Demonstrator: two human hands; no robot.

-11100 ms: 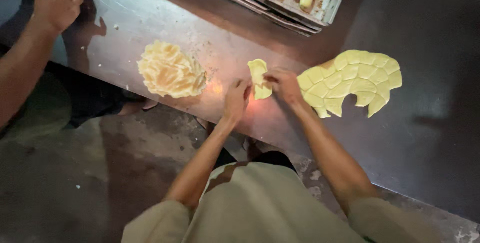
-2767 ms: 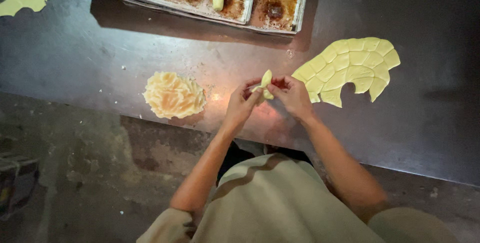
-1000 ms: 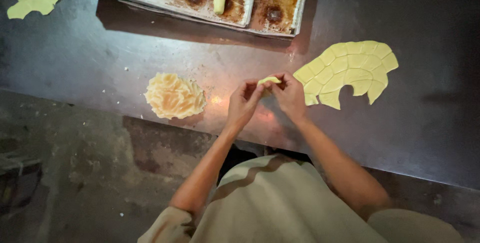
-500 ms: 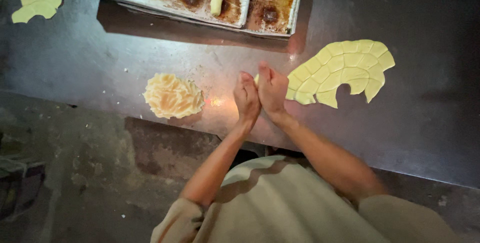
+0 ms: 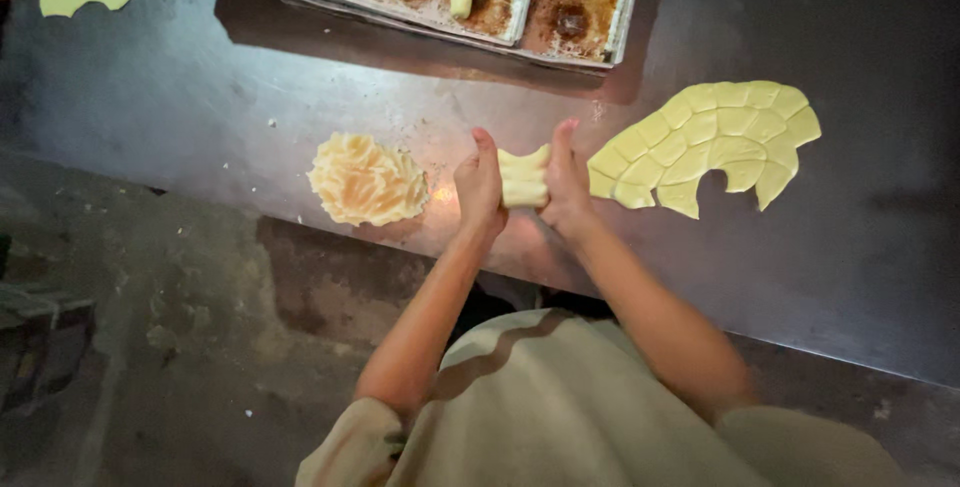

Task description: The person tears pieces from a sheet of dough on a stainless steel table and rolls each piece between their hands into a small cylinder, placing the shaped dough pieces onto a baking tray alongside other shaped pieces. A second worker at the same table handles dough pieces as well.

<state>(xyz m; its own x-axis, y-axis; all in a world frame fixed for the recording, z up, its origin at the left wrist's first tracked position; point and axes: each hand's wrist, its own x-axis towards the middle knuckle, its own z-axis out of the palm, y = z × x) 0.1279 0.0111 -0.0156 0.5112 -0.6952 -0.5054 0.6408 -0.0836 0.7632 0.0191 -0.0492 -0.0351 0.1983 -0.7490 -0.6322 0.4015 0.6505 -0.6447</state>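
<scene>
Shaping step: left hand (image 5: 480, 187) and right hand (image 5: 566, 187) press together on small pale-yellow dough piece (image 5: 523, 178) above dark metal counter (image 5: 880, 237). Next move likely needs even rolling pressure.

dough piece (image 5: 523, 178) between hands, trays (image 5: 560, 17) behind
</scene>
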